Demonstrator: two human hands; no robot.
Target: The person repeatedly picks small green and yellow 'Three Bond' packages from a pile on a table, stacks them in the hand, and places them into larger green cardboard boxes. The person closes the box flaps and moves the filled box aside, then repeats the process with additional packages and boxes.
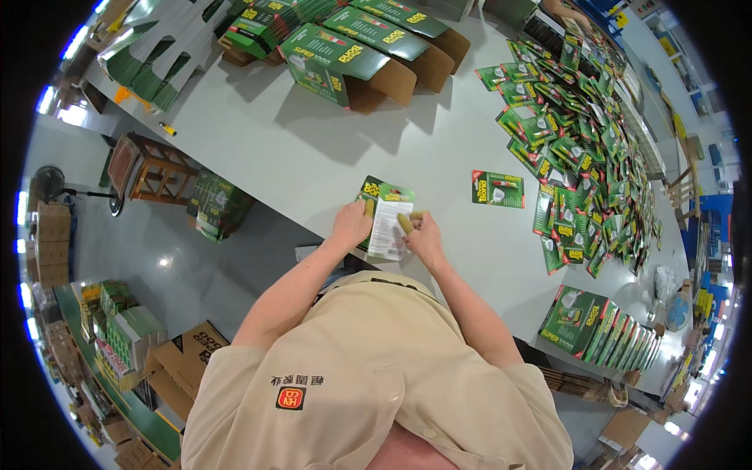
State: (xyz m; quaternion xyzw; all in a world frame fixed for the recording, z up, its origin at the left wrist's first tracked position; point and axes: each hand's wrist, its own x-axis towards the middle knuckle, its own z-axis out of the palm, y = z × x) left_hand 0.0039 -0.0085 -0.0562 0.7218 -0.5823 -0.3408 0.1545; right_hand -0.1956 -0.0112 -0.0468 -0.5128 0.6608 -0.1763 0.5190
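Observation:
My left hand [354, 223], with a finger cot on it, grips a green blister card [371, 187] at the table's near edge. Against that card, my right hand [422, 234], also wearing yellowish finger cots, holds another card [390, 226] with its white printed back facing up. One single blister card [499, 189] with a small red tube and a white piece lies flat to the right. Beyond it spreads a large heap of such cards [552, 126].
Open printed cartons [320, 67] stand at the table's far side. A row of green boxes [573, 320] is at the right near edge. A yellow marker [168, 128] lies at the left edge. A wooden stool [155, 173] stands on the floor at left. Part of another person's arm [565, 10] shows at top right.

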